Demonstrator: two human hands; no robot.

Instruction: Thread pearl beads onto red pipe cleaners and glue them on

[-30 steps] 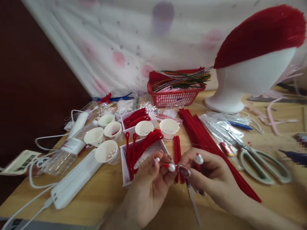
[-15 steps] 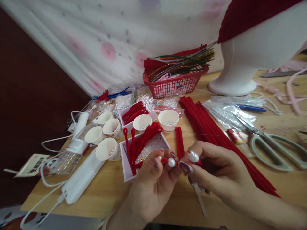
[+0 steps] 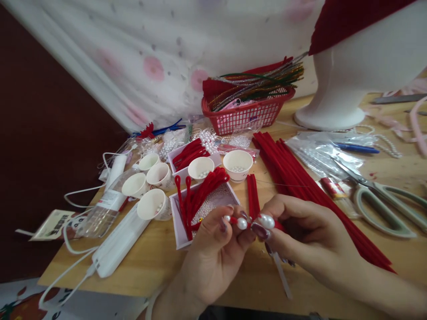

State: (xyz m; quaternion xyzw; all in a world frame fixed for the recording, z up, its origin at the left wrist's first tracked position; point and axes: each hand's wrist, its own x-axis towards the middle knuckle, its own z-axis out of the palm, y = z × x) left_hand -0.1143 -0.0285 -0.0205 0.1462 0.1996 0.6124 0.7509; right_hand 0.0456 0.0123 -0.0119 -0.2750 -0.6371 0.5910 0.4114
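Between my fingertips is a red chenille stem with white pearl beads (image 3: 242, 223) on it. My left hand (image 3: 213, 249) pinches its left part, where a small pearl and a larger one show. The thumb and forefinger of my right hand (image 3: 296, 231) are closed on the right part, beside more large pearls (image 3: 266, 221). Most of the red stem is hidden by my fingers. Just behind my left hand sits a pale box (image 3: 176, 226) with looped red stems (image 3: 208, 191) and loose small pearls in it. Short red stems (image 3: 252, 193) lie behind my hands.
Paper cups (image 3: 238, 165) of beads stand at the left and middle. Long red chenille stems (image 3: 290, 186) run along the right, near scissors (image 3: 376, 195). Behind are a red basket (image 3: 247, 120) and a white mannequin head (image 3: 340, 89). A white power strip (image 3: 115, 244) lies left.
The right-hand pearls have tilted level and moved closer to the left-hand ones. Both hands keep their pinch. The whole view has shifted slightly.
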